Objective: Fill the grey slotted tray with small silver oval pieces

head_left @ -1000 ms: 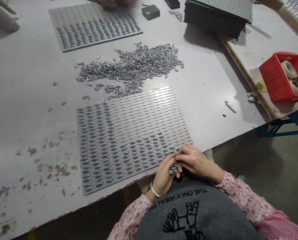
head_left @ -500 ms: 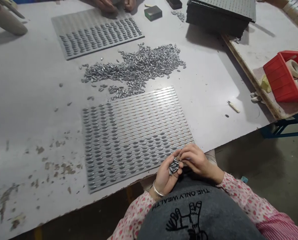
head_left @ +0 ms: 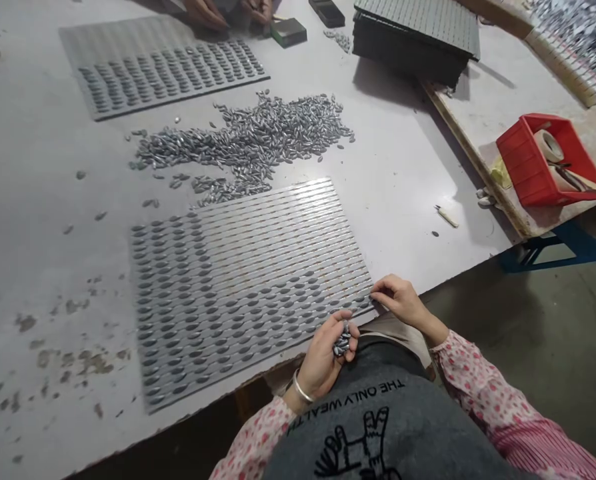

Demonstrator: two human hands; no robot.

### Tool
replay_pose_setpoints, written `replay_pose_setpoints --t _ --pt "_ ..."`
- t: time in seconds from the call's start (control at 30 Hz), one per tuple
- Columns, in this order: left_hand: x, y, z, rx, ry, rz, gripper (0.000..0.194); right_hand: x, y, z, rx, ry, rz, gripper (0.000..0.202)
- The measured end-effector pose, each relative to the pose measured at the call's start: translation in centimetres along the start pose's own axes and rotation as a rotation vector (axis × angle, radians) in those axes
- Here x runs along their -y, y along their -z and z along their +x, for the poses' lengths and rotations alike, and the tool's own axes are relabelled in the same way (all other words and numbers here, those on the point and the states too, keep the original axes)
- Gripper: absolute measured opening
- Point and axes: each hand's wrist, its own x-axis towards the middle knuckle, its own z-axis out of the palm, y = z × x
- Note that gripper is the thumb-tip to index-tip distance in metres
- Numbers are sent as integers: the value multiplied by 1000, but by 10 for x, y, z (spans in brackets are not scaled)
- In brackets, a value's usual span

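Note:
Several small grey oval pieces (head_left: 342,341) lie in my left hand (head_left: 323,357), its fingers curled round them just below the near edge of a grooved board (head_left: 278,240). At the board's near right corner, my right hand (head_left: 398,300) pinches a small dark oval piece against the surface. Oval pieces stand in rows along the board's left side and near edge; the upper right part shows bare grooves. Behind the board lies a heap of loose oval pieces (head_left: 273,130).
Across the table, another person's hands (head_left: 228,12) are over a second board (head_left: 168,73). A stack of boards (head_left: 413,43) stands at the back right. On the right are a red bin (head_left: 533,167) and a small cutter (head_left: 447,216).
My right hand has parted from my left and moved to the board's near right corner. My left hand still holds its pieces. The whole view has shifted slightly.

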Motion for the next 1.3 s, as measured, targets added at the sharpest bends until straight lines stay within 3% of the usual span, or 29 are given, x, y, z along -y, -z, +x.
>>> replay_pose_setpoints --t 0.23,0.3,0.5,0.63,0.8,0.9,1.07,1.3 --pt "1 0 1 7 3 -40 14 18 -1 4 -87 47 -160 6" --pt "2 0 2 -13 -21 -46 16 25 1 2 -52 60 -77 8" --pt "8 2 4 -123 -66 -51 28 53 -7 -3 211 187 181 14" --pt "9 4 4 -153 -118 -59 26 61 -17 -2 207 136 305 14" --pt "6 4 2 -96 -122 -133 28 49 -15 8 164 2 514 18" --pt "5 3 0 -65 -105 -116 26 38 -9 18 106 15 345 15" --pt "6 5 1 -33 -62 -99 15 32 -7 27 193 256 -71 18" --pt "9 6 2 -122 -50 -69 26 30 -22 27 149 247 -194 2"
